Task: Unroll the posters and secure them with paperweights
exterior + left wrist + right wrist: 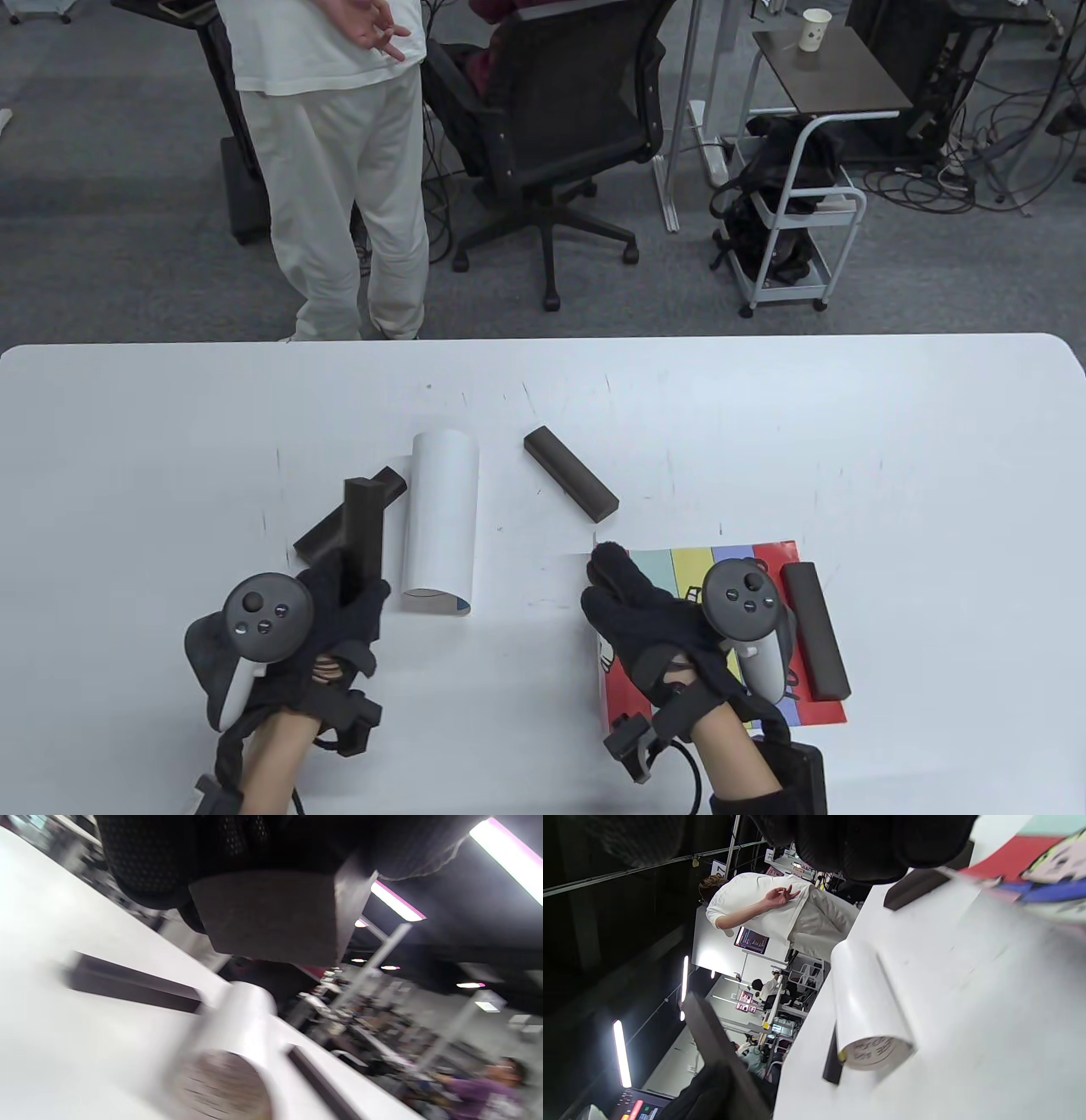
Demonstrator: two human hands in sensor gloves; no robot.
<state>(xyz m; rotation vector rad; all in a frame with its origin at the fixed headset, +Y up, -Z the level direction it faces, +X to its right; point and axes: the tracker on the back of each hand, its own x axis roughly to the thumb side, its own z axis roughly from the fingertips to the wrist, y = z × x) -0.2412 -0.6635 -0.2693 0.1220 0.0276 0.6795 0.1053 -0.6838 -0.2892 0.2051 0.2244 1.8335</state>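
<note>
The left hand (339,611) gripped a dark rectangular bar paperweight (363,531) by its lower end, fingers wrapped round it, the bar standing nearly upright and clear of the white table (848,424). The right hand (645,620) pressed flat, fingers spread and holding nothing, on the left part of the colourful striped poster (747,556), which lay unrolled at about four o'clock on the table. A second dark bar (814,630) already weighted that poster's right edge.

Just beside the raised bar, at its three o'clock, lay the white rolled poster (441,526), not yet unrolled; another dark bar (339,522) lay touching or nearly touching its left side, and a fourth (570,472) sat near it at two o'clock.

The likely trouble: if the right hand lifted before the held bar reached the striped poster's left edge, that edge would probably curl back. Carried across low, the bar could also knock the white roll and set it rolling.
</note>
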